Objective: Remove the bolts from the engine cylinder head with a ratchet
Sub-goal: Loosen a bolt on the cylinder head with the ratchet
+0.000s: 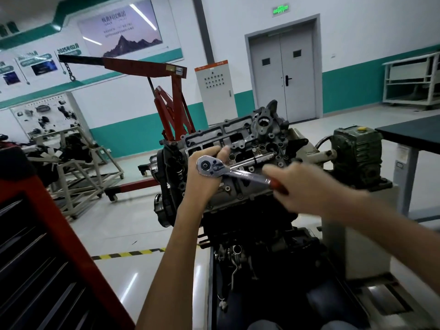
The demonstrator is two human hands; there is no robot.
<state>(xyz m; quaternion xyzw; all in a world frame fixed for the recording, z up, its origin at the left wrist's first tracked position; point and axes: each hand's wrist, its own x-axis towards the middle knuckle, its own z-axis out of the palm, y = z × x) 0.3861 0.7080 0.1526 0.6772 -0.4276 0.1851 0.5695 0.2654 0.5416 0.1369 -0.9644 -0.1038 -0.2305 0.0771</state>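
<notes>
Atop engine (262,139), right hand (302,184) apparently grips ratchet (214,166)

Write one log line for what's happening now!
left hand: holds ratchet at its head | right hand: grips its handle | cylinder head: under ratchet

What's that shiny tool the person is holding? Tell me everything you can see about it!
It is a ratchet, made of shiny silver metal, with a round head, a small dark switch beside it and a red grip at the other end. It lies slanted above the engine's cylinder head, with its head up to the left. The left hand curls round beneath its head, and the right hand, blurred, grips the red end.
</notes>
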